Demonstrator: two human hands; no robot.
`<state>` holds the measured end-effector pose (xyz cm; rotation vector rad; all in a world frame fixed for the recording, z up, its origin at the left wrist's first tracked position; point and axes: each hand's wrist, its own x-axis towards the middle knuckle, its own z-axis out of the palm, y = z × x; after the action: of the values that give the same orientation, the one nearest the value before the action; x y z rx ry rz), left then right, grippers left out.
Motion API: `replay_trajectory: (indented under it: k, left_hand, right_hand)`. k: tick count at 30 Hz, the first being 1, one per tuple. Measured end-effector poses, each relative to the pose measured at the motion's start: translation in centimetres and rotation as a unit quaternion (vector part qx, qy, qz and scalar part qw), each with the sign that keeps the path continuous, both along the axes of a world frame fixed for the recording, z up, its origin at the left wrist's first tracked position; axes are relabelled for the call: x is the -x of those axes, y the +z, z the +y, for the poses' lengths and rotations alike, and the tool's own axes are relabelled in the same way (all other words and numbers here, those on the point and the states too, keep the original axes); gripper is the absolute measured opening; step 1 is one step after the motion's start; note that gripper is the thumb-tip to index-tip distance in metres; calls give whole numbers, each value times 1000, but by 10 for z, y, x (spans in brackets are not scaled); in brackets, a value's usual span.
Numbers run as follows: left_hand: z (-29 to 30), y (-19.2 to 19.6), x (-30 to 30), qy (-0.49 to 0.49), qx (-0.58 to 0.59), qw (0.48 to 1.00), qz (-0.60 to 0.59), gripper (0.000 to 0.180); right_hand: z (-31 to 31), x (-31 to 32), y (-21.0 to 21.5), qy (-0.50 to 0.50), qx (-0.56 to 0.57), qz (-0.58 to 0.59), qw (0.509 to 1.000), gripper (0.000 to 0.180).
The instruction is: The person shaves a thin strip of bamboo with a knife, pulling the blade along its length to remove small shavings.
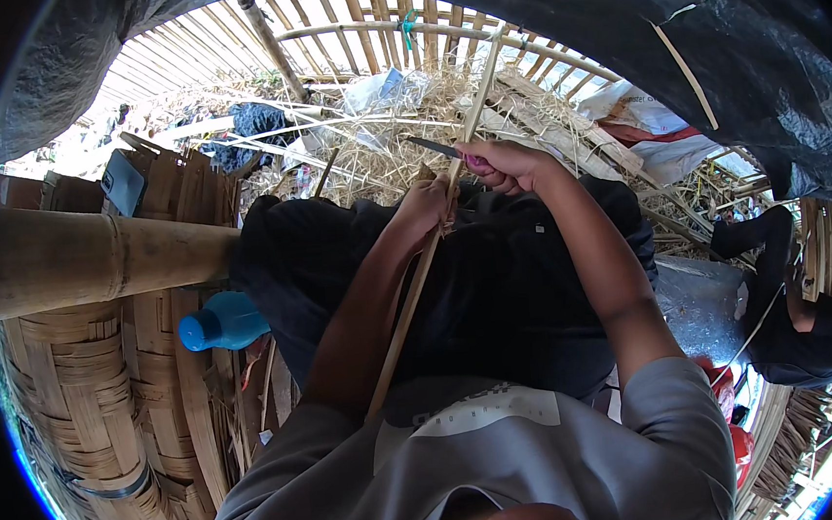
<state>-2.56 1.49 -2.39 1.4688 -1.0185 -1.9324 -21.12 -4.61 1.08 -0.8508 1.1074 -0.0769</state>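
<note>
Bamboo was the work in your lap: a long, pale bamboo strip ran from near your chest up across your dark trousers and on past your hands toward the slatted wall. Your left hand was closed around the strip over your knees, pinning it steady. Just beyond, your right hand was clamped on the pink handle of a knife, whose blade pointed to your left and met the strip right above your left fist. By my judgement you were partway through shaving or splitting: the length below your hands looked smooth and even, while the part above the blade, reaching up to the wall, was not yet worked, though I could not tell the cut's depth. A blue plastic bottle lay beside your left thigh, next to stacked woven bamboo baskets and a thick bamboo pole. Farther off, straw and offcuts littered the ground, and another person sat at your right.
</note>
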Motion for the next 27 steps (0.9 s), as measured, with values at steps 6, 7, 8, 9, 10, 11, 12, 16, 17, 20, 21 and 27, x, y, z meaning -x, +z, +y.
replay_trajectory:
  k: [6,7,8,9,10,11,12,16,17,20,21,27]
  left_hand:
    - [-2,-2,-3,18,-28,998,55,39]
    - [-2,1,-2,16,-31,998,59,39]
    - [-2,3,-1,21,-37,997,64,38]
    - [-3,7,0,27,-44,996,69,37]
    - [-3,9,1,33,-50,995,74,36]
    - [-3,9,0,36,-53,995,82,34]
    - [-3,9,0,41,-55,994,90,32]
    - [-3,7,-2,45,-62,993,91,27]
    - [-3,5,-2,39,-46,994,91,27]
    - [-4,1,-2,26,-9,996,86,27]
    - [-5,3,-1,22,-3,996,82,27]
    - [-9,-9,-3,20,-32,998,-44,36]
  right_hand:
    - [10,-6,12,-2,3,-40,999,52]
    - [10,-5,13,-4,1,-53,999,52]
    - [10,-3,13,0,-3,-69,998,53]
    - [10,-2,15,4,-8,-84,996,53]
    - [11,-1,15,8,-12,-99,995,54]
    - [12,-2,13,8,-6,-103,995,54]
    - [13,-4,10,9,1,-107,994,54]
    - [13,-2,13,33,-8,-148,988,53]
    - [15,-3,15,43,2,-153,987,53]
    - [21,-4,19,63,23,-181,981,53]
    - [21,-3,18,63,26,-198,978,53]
    - [26,3,34,53,-10,-546,836,53]
